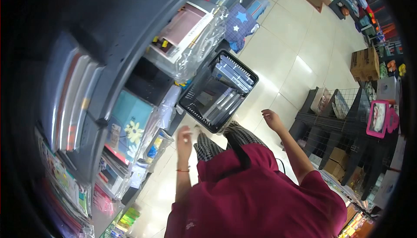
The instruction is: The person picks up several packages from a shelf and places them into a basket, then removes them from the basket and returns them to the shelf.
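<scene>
A black plastic basket (255, 81) with slatted sides sits on the floor in front of my feet. Inside it lie several flat, clear-wrapped packs (233, 75) with dark and bluish covers. My left hand (184, 137) hangs near the shelf at the basket's lower left, a little blurred, fingers loosely apart and nothing visible in it. To the basket's lower right is my right hand (271, 118), its fingers loosely bent and apart, holding nothing. Neither hand touches the basket.
Dark shelving (119, 71) along the left holds wrapped books, a teal flowered pack (130, 127) and a blue star-patterned item (238, 26). On the right stand a black rack (330, 125), a cardboard box (365, 64) and a pink-framed case (378, 118). Pale floor tiles (289, 31) run between.
</scene>
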`<state>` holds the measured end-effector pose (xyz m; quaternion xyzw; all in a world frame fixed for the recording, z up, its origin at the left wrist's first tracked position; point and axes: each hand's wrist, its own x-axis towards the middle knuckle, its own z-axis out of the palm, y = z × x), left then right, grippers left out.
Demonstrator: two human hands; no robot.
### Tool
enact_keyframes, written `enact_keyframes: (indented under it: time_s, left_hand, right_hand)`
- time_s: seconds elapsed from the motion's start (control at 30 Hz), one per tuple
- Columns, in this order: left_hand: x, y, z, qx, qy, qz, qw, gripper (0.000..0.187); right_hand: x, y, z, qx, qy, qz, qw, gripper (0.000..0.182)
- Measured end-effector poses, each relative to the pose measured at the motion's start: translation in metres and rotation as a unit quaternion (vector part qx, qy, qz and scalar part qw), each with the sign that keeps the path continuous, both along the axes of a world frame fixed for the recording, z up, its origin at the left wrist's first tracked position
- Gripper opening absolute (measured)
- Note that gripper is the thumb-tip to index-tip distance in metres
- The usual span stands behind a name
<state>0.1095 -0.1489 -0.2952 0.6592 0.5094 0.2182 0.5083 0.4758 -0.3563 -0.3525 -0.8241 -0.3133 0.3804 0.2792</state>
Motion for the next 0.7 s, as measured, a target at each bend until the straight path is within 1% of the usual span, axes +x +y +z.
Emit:
enact_keyframes:
  time_s: [0.03,0.07,0.1,0.13,0.17,0.23,0.27,0.3,0.37,0.4,0.5,0.53,0.63,0.7]
  left_hand:
    - [-0.001,-0.023,-0.082,0.003,-0.060,-0.040,0.997,0.035]
    - [0.010,-0.043,-0.115,-0.089,-0.094,-0.050,0.990,0.034]
    - [0.023,-0.060,-0.139,-0.249,-0.069,0.023,0.966,0.032]
    - [0.035,-0.072,-0.168,-0.273,-0.033,0.031,0.961,0.032]
    - [0.045,-0.081,-0.184,-0.299,0.004,0.040,0.953,0.032]
    - [0.063,-0.091,-0.214,-0.340,0.038,0.076,0.937,0.029]
    - [0.071,-0.095,-0.223,-0.362,0.055,0.096,0.926,0.028]
    - [0.077,-0.099,-0.231,-0.360,0.066,0.109,0.924,0.027]
    - [0.091,-0.100,-0.244,-0.352,0.085,0.132,0.923,0.025]
    - [0.098,-0.099,-0.249,-0.355,0.063,0.149,0.921,0.025]
    - [0.109,-0.099,-0.255,-0.357,0.001,0.196,0.913,0.026]
    - [0.113,-0.094,-0.245,-0.348,0.007,0.194,0.917,0.024]
    - [0.111,-0.088,-0.222,-0.287,0.057,0.191,0.937,0.022]
    - [0.100,-0.089,-0.207,-0.213,0.125,0.173,0.954,0.025]
  right_hand:
    - [0.006,0.000,-0.005,-0.021,0.013,0.000,1.000,0.027]
    - [0.010,0.006,-0.011,-0.026,0.023,0.006,0.999,0.027]
    - [0.014,0.007,-0.035,-0.017,0.025,0.025,0.999,0.032]
    - [0.018,0.015,-0.055,-0.006,0.036,0.036,0.999,0.036]
    - [0.017,0.025,-0.069,0.002,0.049,0.046,0.998,0.039]
    - [0.014,0.051,-0.097,0.000,0.072,0.067,0.995,0.047]
    - [0.014,0.062,-0.118,0.010,0.058,0.078,0.995,0.051]
    - [0.013,0.070,-0.143,0.020,0.045,0.090,0.995,0.054]
    - [0.011,0.079,-0.185,-0.016,0.000,0.077,0.997,0.057]
    - [0.010,0.084,-0.202,-0.030,-0.024,0.069,0.997,0.058]
    - [0.009,0.105,-0.197,-0.061,0.037,0.080,0.994,0.058]
    - [0.011,0.109,-0.198,-0.057,0.056,0.066,0.995,0.055]
    - [0.006,0.109,-0.184,-0.046,0.092,0.017,0.994,0.050]
    - [0.001,0.102,-0.172,0.051,0.102,-0.024,0.993,0.044]
